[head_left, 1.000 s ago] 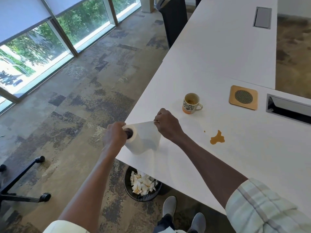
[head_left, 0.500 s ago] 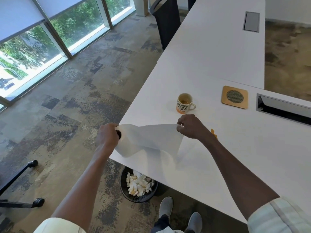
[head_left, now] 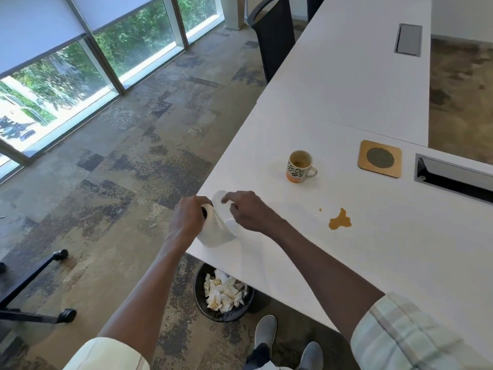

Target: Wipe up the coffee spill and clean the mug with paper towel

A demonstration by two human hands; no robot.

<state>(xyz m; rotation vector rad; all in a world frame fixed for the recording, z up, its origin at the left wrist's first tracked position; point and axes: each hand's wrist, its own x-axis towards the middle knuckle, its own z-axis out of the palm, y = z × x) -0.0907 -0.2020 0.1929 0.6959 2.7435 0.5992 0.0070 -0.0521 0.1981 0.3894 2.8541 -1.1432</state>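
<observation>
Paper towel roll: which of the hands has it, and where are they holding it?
The left hand grips the paper towel roll at its end, by the core. The right hand pinches the loose sheet near the roll.

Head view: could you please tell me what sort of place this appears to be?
Most likely an office meeting room: a long white table with flush cable hatches, patterned carpet tiles, floor-length windows with roller blinds, and a dark chair pulled up.

At the white table's (head_left: 373, 263) near edge the left hand (head_left: 188, 218) grips a paper towel roll (head_left: 216, 233); the right hand (head_left: 246, 210) pinches its loose sheet. Coffee spill (head_left: 340, 222) lies at three o'clock, mug (head_left: 300, 166) at one (brown residue inside).
</observation>
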